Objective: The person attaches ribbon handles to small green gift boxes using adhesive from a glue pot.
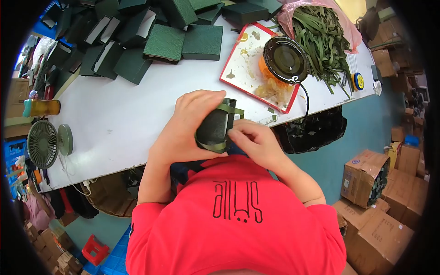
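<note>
A small dark green box (214, 129) is held just over the table's front edge, close to the red shirt. My left hand (190, 120) is closed around its left side, thumb and fingers at opposite ends. Green ribbon (230, 109) crosses the box's upper end and sticks out past its right side, near my right hand. Another band of ribbon (215, 147) lies across the lower end. At the box's right edge, my right hand (255, 139) is closed, thumb against curled fingers; what is between the fingertips is hidden.
Several dark green boxes (202, 42) cover the table's back left. A red-rimmed tray (238, 64) carries a black round pot (287, 59) with a cable. Beyond it lies a pink bag (350, 27) of green ribbons (321, 41). A fan (43, 144) stands left.
</note>
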The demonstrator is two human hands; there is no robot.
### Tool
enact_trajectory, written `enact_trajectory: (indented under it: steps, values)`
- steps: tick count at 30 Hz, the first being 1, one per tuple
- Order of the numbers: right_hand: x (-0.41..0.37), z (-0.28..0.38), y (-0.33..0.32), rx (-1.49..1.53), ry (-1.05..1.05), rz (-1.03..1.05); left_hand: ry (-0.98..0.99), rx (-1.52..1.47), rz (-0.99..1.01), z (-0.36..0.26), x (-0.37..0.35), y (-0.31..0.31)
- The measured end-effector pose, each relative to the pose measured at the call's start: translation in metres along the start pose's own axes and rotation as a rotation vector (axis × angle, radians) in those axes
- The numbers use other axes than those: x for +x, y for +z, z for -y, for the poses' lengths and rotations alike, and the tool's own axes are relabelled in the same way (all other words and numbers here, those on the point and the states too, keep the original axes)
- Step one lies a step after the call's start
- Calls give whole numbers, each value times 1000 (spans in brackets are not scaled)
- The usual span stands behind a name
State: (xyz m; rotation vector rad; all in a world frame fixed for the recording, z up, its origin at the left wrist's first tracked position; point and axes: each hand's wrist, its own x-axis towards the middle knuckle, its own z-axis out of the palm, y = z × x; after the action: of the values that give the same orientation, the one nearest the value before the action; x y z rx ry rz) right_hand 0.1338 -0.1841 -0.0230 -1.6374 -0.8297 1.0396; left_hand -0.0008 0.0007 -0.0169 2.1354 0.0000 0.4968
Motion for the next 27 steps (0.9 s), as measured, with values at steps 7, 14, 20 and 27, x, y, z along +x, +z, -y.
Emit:
enact_trajectory:
  steps: [7, 14, 20, 27]
  values:
    - [-10, -14, -24, 276, -203, -486, -271, 99, -154, 9, -34, -31]
    - [-13, -32, -54, 226, -276, -764, -658, 639, -287, 14, -92, -91]
    - [-15, -33, -77, 202, -211, -868, -1009, 939, -192, 21, -131, -121]
    - [-11, -54, -116, 153, -134, -970, -573, 809, -219, 41, -67, -123]
